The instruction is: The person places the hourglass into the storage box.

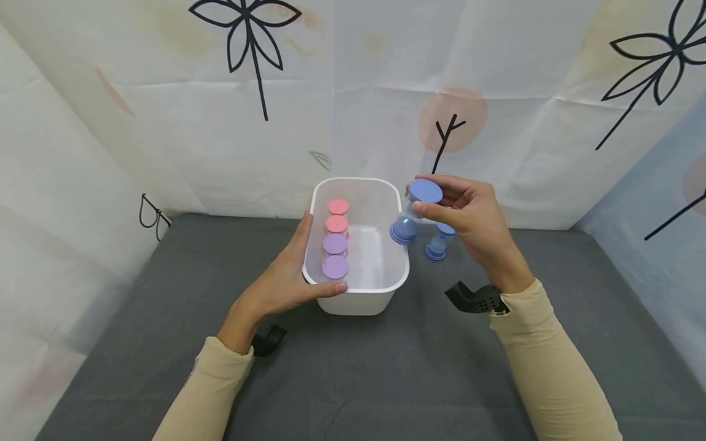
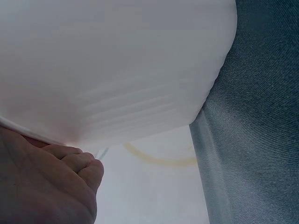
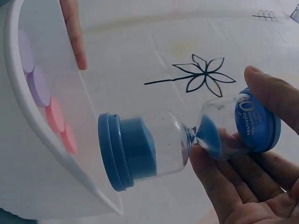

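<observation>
My right hand [image 1: 469, 214] pinches a blue-capped hourglass [image 1: 407, 223] by its upper end, tilted beside the right rim of a white plastic bin [image 1: 361, 301]. In the right wrist view, blue sand lies in both bulbs of this hourglass [image 3: 159, 144]. A smaller blue hourglass [image 1: 437, 244] stands on the table below that hand. My left hand [image 1: 284, 278] rests against the bin's left side, fingers extended along the outer wall and thumb over the front rim. Inside, along the left wall, stand two pink-capped pieces [image 1: 337, 224] and two purple-capped ones [image 1: 335, 266]; their lower parts are mostly hidden.
A dark grey cloth covers the table [image 1: 353, 380]. Pale fabric with printed plants [image 1: 375, 135] hangs behind the bin and at both sides. Black straps [image 1: 474, 299] sit on the wrists.
</observation>
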The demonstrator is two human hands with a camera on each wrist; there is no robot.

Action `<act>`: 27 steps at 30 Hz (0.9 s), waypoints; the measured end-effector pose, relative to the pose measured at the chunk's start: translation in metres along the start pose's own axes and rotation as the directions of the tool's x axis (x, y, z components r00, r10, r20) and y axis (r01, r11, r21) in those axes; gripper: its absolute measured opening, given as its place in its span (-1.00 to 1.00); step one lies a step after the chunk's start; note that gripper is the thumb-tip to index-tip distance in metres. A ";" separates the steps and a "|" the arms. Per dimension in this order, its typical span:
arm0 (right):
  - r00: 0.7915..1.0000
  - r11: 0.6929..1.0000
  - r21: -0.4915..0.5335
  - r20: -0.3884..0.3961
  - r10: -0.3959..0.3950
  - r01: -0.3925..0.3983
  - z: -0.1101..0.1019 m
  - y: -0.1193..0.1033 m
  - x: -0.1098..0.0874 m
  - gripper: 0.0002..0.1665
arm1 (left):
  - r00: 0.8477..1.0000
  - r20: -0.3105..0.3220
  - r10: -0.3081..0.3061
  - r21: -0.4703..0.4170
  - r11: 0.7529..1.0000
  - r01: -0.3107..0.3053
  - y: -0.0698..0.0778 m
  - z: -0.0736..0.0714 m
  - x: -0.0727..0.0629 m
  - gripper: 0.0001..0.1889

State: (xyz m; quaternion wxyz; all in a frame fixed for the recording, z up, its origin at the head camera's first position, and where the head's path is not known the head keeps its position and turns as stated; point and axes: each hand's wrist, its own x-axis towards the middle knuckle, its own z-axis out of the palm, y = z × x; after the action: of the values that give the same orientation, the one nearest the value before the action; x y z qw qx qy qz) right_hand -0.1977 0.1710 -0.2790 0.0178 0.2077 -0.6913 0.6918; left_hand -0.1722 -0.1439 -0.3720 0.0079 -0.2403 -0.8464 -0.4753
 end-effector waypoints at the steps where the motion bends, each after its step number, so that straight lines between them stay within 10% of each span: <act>1: 1.000 1.000 -0.006 0.024 0.010 -0.010 0.002 0.003 0.005 -0.47 | 1.000 0.000 0.003 -0.001 1.000 -0.003 -0.001 0.000 0.000 0.41; 27: 0.941 0.921 -0.313 0.169 0.292 -0.230 0.036 0.055 0.068 -0.36 | 1.000 0.011 -0.004 -0.029 1.000 0.005 -0.001 0.001 0.001 0.42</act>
State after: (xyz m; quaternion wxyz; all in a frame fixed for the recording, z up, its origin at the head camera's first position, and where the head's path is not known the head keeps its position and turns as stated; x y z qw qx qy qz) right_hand -0.2678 0.1162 -0.3112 -0.1188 0.1809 -0.8044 0.5534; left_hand -0.1736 -0.1435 -0.3731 -0.0012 -0.2411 -0.8398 -0.4864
